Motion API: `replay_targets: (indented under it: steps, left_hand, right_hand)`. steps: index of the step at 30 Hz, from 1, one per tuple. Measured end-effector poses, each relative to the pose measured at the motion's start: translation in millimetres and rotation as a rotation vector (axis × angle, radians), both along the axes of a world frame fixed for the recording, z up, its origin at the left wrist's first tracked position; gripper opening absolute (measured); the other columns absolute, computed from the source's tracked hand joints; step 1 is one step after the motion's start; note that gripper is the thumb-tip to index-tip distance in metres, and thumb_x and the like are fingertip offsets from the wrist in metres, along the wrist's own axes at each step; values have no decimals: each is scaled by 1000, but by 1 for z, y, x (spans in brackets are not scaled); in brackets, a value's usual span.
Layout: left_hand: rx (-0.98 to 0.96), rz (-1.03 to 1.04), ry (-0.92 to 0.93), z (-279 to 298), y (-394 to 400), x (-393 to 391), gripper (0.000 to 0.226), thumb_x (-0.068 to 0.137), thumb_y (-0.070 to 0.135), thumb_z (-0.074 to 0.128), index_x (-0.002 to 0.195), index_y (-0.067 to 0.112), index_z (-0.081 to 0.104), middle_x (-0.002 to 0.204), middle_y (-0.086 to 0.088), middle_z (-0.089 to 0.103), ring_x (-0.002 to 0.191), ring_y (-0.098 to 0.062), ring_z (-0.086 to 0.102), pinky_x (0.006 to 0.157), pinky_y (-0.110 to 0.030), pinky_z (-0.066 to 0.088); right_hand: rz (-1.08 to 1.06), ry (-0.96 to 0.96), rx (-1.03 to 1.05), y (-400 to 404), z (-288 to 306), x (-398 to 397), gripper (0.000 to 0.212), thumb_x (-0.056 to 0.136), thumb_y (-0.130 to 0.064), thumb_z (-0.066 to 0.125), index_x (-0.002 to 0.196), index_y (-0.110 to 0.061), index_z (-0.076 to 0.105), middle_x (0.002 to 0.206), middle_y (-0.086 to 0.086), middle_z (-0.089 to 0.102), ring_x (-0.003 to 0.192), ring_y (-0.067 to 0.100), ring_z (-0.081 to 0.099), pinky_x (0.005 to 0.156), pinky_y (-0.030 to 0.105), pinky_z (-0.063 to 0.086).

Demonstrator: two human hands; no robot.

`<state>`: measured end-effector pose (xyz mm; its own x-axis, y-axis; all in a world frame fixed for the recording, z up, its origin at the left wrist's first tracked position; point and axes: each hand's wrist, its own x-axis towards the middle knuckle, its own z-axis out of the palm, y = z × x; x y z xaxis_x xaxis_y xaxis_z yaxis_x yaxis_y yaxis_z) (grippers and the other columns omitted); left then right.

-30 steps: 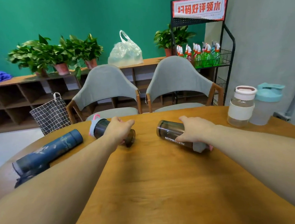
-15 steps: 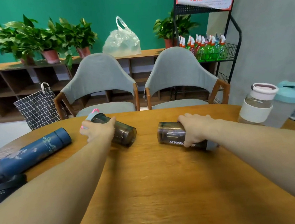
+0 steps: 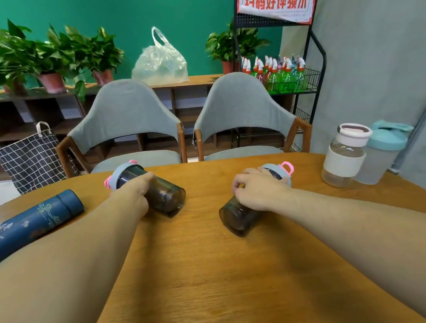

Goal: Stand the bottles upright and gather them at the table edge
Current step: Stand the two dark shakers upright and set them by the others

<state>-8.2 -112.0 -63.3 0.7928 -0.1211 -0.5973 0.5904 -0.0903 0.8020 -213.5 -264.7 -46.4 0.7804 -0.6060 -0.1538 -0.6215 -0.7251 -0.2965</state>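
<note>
Two dark smoky shaker bottles with grey lids and pink loops are tilted above the wooden table (image 3: 217, 277). My left hand (image 3: 134, 191) grips the left shaker bottle (image 3: 166, 196), lid pointing up-left and base toward me. My right hand (image 3: 258, 191) grips the right shaker bottle (image 3: 237, 218), lid up-right near the far edge, base toward me. A dark blue patterned flask (image 3: 32, 223) lies on its side at the left. At the right edge stand a clear glass bottle (image 3: 342, 155) with a white sleeve and a frosted shaker (image 3: 381, 157) with a teal lid.
Two grey chairs (image 3: 126, 122) are pushed up to the table's far side. A checked fabric bag (image 3: 31, 159) sits on the floor to the left. Behind are a shelf with potted plants (image 3: 51, 57), a plastic bag (image 3: 159, 63) and a wire rack of spray bottles (image 3: 282, 78).
Both shaker bottles have been lifted and tilted from lying flat. The right one has swung round so its lid now points away to the right. The view shifted slightly.
</note>
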Motion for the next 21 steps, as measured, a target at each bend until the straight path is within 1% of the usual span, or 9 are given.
replay_targets:
  steps: [2,4,7,10,13,15,17,19,21]
  left_hand:
    - [-5,-89,42,-1,-1,-1,91,70,22,85,145,13,35,129,-20,56,111,-40,60,83,-54,55]
    - [21,-176,54,4,0,-7,89,70,18,83,145,12,35,127,-22,56,105,-42,61,75,-56,53]
    - [103,-310,-5,10,1,-14,80,77,15,78,144,5,35,121,-25,53,106,-43,58,85,-54,50]
    - [218,-444,-75,13,-3,-25,74,80,19,76,141,2,37,117,-25,53,107,-43,58,92,-51,52]
    - [310,-516,-112,12,-12,-35,70,78,21,74,135,2,38,121,-25,54,110,-43,57,98,-52,49]
    - [355,-532,-151,9,-16,-40,80,70,26,79,134,4,35,122,-24,53,111,-43,57,97,-53,49]
    - [395,-514,-201,6,-22,-48,95,65,28,83,140,11,28,125,-23,48,112,-43,55,94,-54,50]
    - [387,-482,-249,3,-25,-58,94,70,26,82,141,16,23,122,-22,44,112,-43,53,90,-54,51]
    - [322,-459,-242,2,-29,-68,93,71,26,82,142,17,23,118,-22,43,110,-43,53,90,-55,51]
  right_hand:
    - [-48,-64,-55,0,-7,0,22,90,-49,50,90,-33,63,127,-3,52,127,24,39,104,68,27]
    - [-78,-111,-102,2,-13,-3,28,85,-56,59,75,-30,56,116,-3,52,116,21,47,103,63,34]
    - [-110,-172,-147,3,-14,-9,31,81,-41,74,98,-24,54,121,1,46,119,23,45,108,58,33]
    - [-189,-167,-193,4,-12,-16,72,70,-44,82,127,-22,44,135,4,39,130,28,38,104,53,40]
    - [-340,16,-164,-1,-11,-23,107,63,-57,83,146,-31,20,151,6,27,134,36,36,99,53,42]
    - [-428,83,-63,-6,-12,-26,122,66,-58,81,152,-35,-2,154,11,24,128,37,45,91,47,48]
    - [-496,62,38,-13,-14,-36,129,69,-54,79,151,-37,-19,146,16,34,118,34,54,79,40,51]
    - [-522,12,113,-19,-16,-46,127,72,-51,77,151,-34,-21,134,16,49,106,31,59,77,38,53]
    - [-508,-58,176,-24,-19,-56,123,73,-46,76,152,-30,-17,127,15,53,96,29,61,78,38,53]
